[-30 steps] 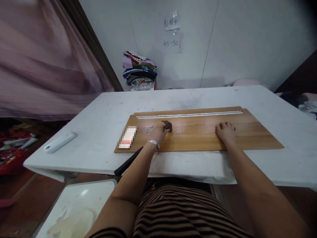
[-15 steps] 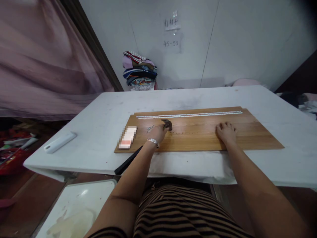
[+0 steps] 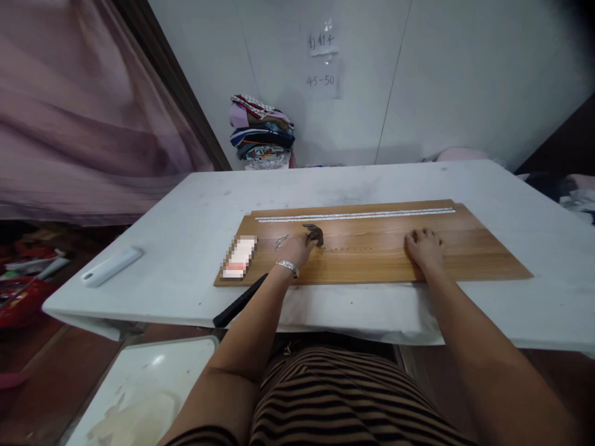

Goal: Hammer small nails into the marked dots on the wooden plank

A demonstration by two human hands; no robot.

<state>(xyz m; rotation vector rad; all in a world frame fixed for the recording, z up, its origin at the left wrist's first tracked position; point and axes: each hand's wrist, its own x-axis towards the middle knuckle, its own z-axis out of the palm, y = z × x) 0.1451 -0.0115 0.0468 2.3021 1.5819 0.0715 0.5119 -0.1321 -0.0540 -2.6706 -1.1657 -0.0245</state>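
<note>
At the white table (image 3: 362,316), over the wooden board (image 3: 483,257), gripping the hammer (image 3: 315,234) near its head in left hand (image 3: 294,250), beside a row of dots (image 3: 348,249) (nails, probably); resting right hand (image 3: 424,248) there, fingers loosely bent, holding nothing. Apparently mid-hammering; calls next for straight aim.

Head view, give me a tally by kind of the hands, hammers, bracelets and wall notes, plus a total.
Hands: 2 (left hand, right hand)
Hammers: 1 (hammer)
Bracelets: 1 (silvery bracelet)
Wall notes: 2 (upper note, lower note)
Total: 6
</note>
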